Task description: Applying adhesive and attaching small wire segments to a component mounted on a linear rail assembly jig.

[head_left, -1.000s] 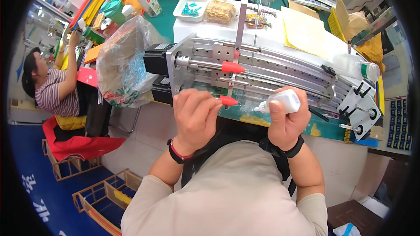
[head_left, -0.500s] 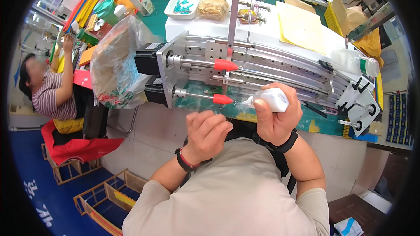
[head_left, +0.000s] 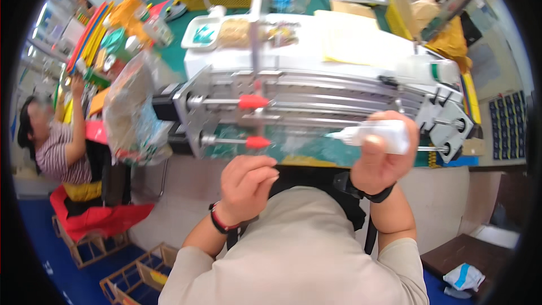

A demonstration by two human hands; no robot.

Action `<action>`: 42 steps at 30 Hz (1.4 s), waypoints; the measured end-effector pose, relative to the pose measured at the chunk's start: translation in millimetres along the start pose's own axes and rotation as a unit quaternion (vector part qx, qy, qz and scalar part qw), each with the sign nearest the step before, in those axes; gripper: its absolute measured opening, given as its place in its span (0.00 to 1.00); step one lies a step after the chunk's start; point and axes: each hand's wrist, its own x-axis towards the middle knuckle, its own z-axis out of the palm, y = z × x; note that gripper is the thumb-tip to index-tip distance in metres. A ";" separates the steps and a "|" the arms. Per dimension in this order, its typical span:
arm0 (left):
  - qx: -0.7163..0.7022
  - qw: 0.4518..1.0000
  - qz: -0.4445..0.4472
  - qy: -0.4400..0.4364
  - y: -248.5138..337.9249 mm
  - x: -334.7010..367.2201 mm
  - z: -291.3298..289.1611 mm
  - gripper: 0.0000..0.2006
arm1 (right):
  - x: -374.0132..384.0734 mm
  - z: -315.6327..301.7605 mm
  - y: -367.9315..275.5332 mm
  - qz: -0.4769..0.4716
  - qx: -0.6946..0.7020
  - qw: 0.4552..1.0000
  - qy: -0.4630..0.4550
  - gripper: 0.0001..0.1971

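In my right hand [head_left: 381,155] is a small white squeeze bottle [head_left: 388,135], its narrow nozzle pointing left over the green table mat. My left hand [head_left: 245,183] is closed in a pinch at the table's front edge; anything between its fingertips is too small or blurred to make out. Beyond both hands stands a metal rail machine [head_left: 327,93] with two horizontal shafts. A red cone-shaped tip [head_left: 258,142] on the near shaft is just past my left fingers. Another red tip [head_left: 253,101] sits on the far shaft.
Behind the machine are a white tray [head_left: 201,33] of small teal pieces, a tan bundle [head_left: 234,33] and yellow paper sheets [head_left: 355,36]. A clear plastic bag [head_left: 132,116] lies left of the black motors [head_left: 169,101]. Further left, a person [head_left: 65,141] sits at the table.
The view has shifted, and the picture is blurred. My right hand has drawn the bottle rightward, away from the red tips. My left hand stays pinched near the near tip.
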 end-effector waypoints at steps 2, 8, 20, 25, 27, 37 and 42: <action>-0.041 0.998 -0.043 -0.019 3.9 15.8 -4.2 0.09 | 24.5 -27.8 21.2 -0.061 0.003 0.989 0.137 0.20; -0.217 0.943 -0.220 -0.124 7.9 45.0 -24.6 0.03 | 109.0 -114.3 41.8 -0.122 -0.173 0.935 0.286 0.15; 0.117 0.957 0.032 -0.262 10.1 94.2 -18.9 0.08 | -18.0 -120.4 28.2 -0.106 -0.181 0.972 -0.107 0.07; 0.119 0.948 0.044 -0.291 9.8 103.7 -19.4 0.08 | -112.0 -94.9 78.2 0.101 -0.294 0.941 -0.134 0.10; 0.123 0.939 0.058 -0.316 6.3 107.2 -21.0 0.08 | -120.6 -102.9 93.9 0.177 -0.358 0.904 -0.154 0.14; 0.151 0.904 0.100 -0.387 3.1 113.4 -38.8 0.10 | -90.7 -125.2 91.5 0.164 -0.257 0.839 -0.451 0.07; 0.147 0.892 0.122 -0.410 -6.1 109.9 -43.1 0.11 | -84.2 -132.2 78.9 0.189 -0.234 0.859 -0.415 0.07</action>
